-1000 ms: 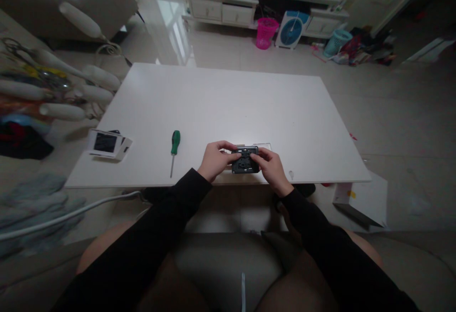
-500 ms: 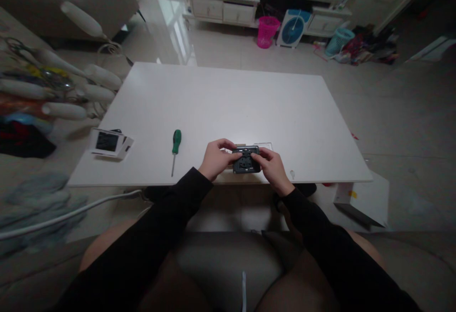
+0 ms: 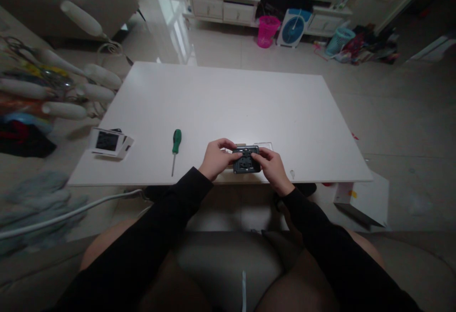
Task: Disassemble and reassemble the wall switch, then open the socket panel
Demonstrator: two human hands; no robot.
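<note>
Over the front edge of the white table, a small dark rectangular panel is held between both hands, its moulded, slotted face turned toward me. It resembles the back of a wall switch or socket, but its kind is not certain. My left hand grips the left side, thumb on the face. My right hand pinches the right side, its thumb also on the face. Behind the panel lies a thin, clear-looking frame, partly hidden. A green-handled screwdriver lies left of my hands.
At the table's left end sits an open white box with a dark picture on it. A small clear item lies near the front edge at right. Lamp arms reach close to the left edge. A pink basket and fan stand beyond.
</note>
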